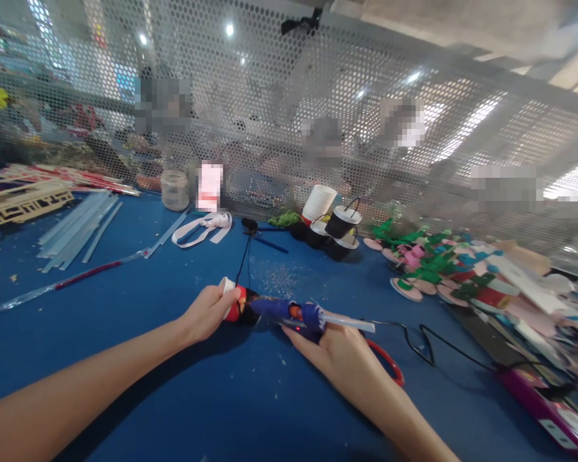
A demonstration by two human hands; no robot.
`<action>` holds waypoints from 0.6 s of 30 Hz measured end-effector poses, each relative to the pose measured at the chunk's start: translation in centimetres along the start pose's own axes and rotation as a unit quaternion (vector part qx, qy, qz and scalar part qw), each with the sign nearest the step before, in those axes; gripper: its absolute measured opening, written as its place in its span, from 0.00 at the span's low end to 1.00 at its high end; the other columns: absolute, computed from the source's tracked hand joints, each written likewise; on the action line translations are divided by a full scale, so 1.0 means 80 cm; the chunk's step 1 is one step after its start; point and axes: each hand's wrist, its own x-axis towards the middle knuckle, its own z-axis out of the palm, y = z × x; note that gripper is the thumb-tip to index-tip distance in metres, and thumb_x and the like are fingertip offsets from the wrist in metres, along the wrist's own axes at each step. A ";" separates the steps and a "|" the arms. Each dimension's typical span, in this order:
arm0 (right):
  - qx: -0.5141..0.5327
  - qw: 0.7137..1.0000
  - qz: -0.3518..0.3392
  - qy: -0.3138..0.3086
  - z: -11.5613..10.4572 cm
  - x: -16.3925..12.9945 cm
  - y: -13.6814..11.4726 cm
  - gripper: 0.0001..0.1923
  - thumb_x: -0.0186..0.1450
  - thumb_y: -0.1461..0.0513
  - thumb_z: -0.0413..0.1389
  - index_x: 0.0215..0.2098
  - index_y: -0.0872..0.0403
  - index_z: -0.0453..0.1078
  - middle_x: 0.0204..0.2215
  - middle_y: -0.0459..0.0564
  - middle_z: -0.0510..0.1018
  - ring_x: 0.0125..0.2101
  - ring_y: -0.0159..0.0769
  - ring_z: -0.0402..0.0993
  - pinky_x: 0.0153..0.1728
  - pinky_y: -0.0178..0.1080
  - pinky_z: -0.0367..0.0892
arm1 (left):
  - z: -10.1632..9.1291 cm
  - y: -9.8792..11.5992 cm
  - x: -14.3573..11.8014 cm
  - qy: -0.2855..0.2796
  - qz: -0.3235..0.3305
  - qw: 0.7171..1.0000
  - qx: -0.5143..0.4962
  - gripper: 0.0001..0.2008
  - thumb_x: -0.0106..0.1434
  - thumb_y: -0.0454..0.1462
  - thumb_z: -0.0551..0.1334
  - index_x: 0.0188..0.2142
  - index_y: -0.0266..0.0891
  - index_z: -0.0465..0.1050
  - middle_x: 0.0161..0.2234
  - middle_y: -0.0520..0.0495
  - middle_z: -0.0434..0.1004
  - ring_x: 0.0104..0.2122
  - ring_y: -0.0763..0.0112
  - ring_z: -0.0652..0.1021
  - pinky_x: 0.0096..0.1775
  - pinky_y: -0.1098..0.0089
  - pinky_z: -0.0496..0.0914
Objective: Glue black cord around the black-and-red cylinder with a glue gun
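Two hands are engaged at table (125, 398) centre. A small cup (232, 300), white-rimmed with red and black parts, is pinched by the left hand (207, 313), apparently to steady it against the nozzle. A blue glue gun (289, 312) is gripped by the closed right hand (340, 356), nozzle directed to 9 o'clock at the cup. Spools (340, 226) lie at 1 o'clock, glue sticks (77, 228) at 10 o'clock.

both bare forearms reach in from the near edge of the desk, the left hand (207, 312) with fingers curled closed in a grasp, the right hand (340, 350) palm-down, fingers wrapped closed.
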 end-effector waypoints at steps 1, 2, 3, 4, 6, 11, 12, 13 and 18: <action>0.001 1.000 0.004 0.003 0.000 0.001 0.000 0.08 0.56 0.59 0.48 0.23 0.55 0.63 0.16 0.44 0.70 0.17 0.30 0.64 0.19 0.32 0.58 | 0.000 0.000 -0.001 -0.003 0.006 1.000 0.015 0.18 0.55 0.46 0.45 0.16 0.37 0.53 0.15 0.56 0.48 0.17 0.79 0.51 0.20 0.75 0.48; 0.002 1.000 0.006 0.005 -0.001 0.003 -0.001 0.08 0.56 0.59 0.48 0.23 0.55 0.64 0.17 0.44 0.70 0.17 0.31 0.64 0.19 0.32 0.59 | -0.001 0.001 -0.002 -0.007 0.016 0.999 0.031 0.18 0.55 0.46 0.44 0.16 0.37 0.51 0.15 0.56 0.47 0.17 0.79 0.51 0.20 0.75 0.47; 0.003 1.000 0.007 0.007 -0.001 0.004 -0.001 0.08 0.56 0.60 0.48 0.24 0.55 0.65 0.17 0.45 0.71 0.18 0.31 0.65 0.20 0.32 0.59 | -0.002 0.001 -0.002 -0.009 0.030 0.998 0.046 0.19 0.56 0.46 0.44 0.15 0.37 0.50 0.15 0.56 0.47 0.18 0.79 0.51 0.20 0.75 0.47; 0.004 1.000 0.007 0.010 -0.002 0.005 -0.002 0.08 0.56 0.60 0.48 0.25 0.55 0.66 0.18 0.45 0.71 0.18 0.32 0.65 0.20 0.33 0.60 | -0.002 0.001 -0.003 -0.012 0.044 0.997 0.060 0.19 0.56 0.46 0.43 0.15 0.38 0.49 0.15 0.56 0.47 0.18 0.79 0.51 0.20 0.75 0.47; 0.008 1.000 0.012 0.011 -0.001 0.008 -0.002 0.09 0.56 0.60 0.47 0.26 0.55 0.67 0.19 0.46 0.72 0.19 0.33 0.66 0.22 0.34 0.60 | -0.003 0.001 -0.004 -0.013 0.062 0.995 0.083 0.19 0.57 0.46 0.43 0.15 0.38 0.47 0.16 0.56 0.46 0.18 0.79 0.51 0.20 0.75 0.47; 0.022 0.999 0.028 0.015 0.003 0.012 0.003 0.09 0.55 0.59 0.49 0.26 0.55 0.68 0.19 0.47 0.73 0.20 0.35 0.67 0.22 0.35 0.61 | -0.002 0.001 -0.005 -0.016 0.074 0.991 0.111 0.19 0.57 0.45 0.42 0.15 0.38 0.47 0.15 0.56 0.45 0.17 0.79 0.51 0.20 0.74 0.48; 0.024 0.999 0.028 0.020 0.004 0.013 0.003 0.08 0.54 0.60 0.49 0.26 0.55 0.68 0.19 0.47 0.72 0.20 0.35 0.67 0.21 0.35 0.60 | -0.002 0.001 -0.006 -0.018 0.076 0.991 0.113 0.19 0.57 0.45 0.42 0.15 0.38 0.47 0.16 0.56 0.45 0.17 0.79 0.51 0.20 0.74 0.48; 0.026 0.999 0.031 0.025 0.005 0.014 0.004 0.08 0.54 0.59 0.50 0.25 0.55 0.68 0.18 0.47 0.72 0.20 0.35 0.67 0.20 0.35 0.60 | -0.002 0.000 -0.006 -0.020 0.076 0.990 0.114 0.19 0.58 0.45 0.42 0.15 0.38 0.47 0.16 0.56 0.45 0.17 0.79 0.51 0.20 0.74 0.48; 0.085 0.989 0.120 0.000 0.006 0.020 0.003 0.10 0.52 0.57 0.51 0.18 0.54 0.64 0.09 0.44 0.65 0.13 0.31 0.62 0.14 0.33 0.56 | -0.002 -0.001 -0.006 -0.020 0.074 0.990 0.119 0.20 0.58 0.45 0.42 0.15 0.37 0.49 0.16 0.56 0.47 0.17 0.79 0.52 0.20 0.75 0.48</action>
